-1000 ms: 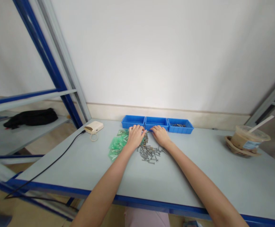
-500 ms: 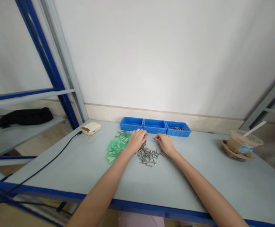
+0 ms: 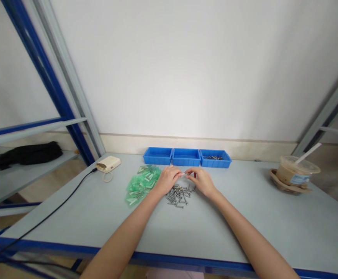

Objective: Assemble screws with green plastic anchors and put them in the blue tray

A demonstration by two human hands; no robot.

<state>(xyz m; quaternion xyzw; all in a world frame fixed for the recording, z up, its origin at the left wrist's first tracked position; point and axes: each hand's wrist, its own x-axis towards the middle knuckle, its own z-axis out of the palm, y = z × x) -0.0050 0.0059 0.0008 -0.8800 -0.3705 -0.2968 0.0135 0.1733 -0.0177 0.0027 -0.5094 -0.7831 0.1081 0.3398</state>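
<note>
My left hand (image 3: 168, 180) is closed in a pinch, with a small white piece (image 3: 183, 174) showing at its fingertips. My right hand (image 3: 201, 180) meets it from the right, thumb and finger pinched on a screw whose shaft is mostly hidden at this distance. A pile of loose metal screws (image 3: 179, 194) lies on the table just below both hands. Left of my left hand rest green plastic bags (image 3: 142, 184) with small white pieces in them.
Three joined blue bins stand behind the hands: a left bin (image 3: 157, 161), a middle bin (image 3: 186, 163) and a right bin (image 3: 215, 164) with screws inside. A cream device (image 3: 110, 162) with a black cable (image 3: 61, 206) lies left. A drink cup (image 3: 295, 170) stands right.
My right hand has moved left with the screw, and my left hand has shifted slightly down. Their fingertips now meet at the white piece. The view has tilted and shifted slightly.
</note>
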